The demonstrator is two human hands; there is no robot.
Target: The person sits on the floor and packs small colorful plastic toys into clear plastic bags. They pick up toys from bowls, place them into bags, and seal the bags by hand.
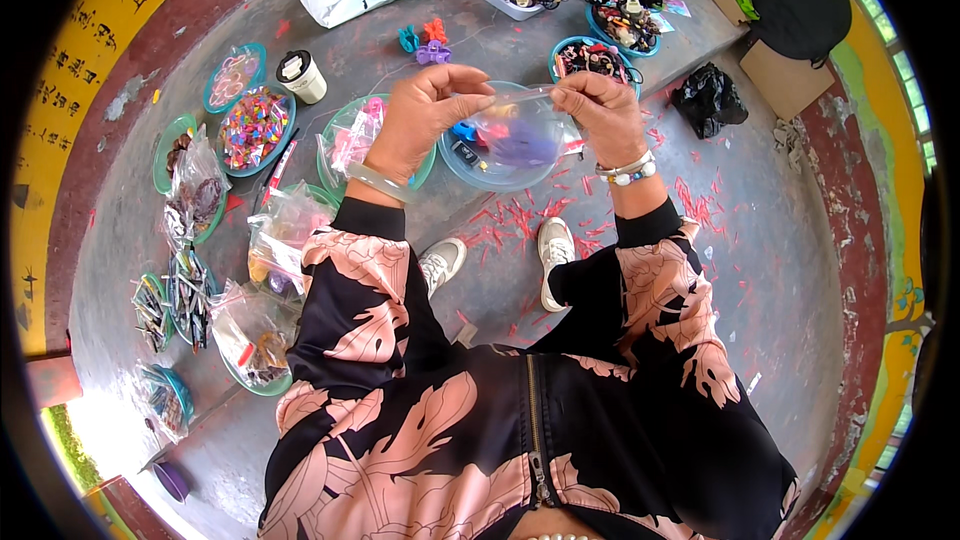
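Two hands hold one clear plastic bag (522, 125) at chest height above a blue bowl (470, 168) on the concrete floor (780, 240). Left hand (420, 115) and right hand (598, 110) each pinch the bag's top edge, fingers closed on it. Small coloured items show through the bag. Red scraps (520, 215) lie near two white shoes (555, 250).

Clear plastic bag (522, 125), small, held up by top edge between both pinches, hanging open below, colourful clips inside.
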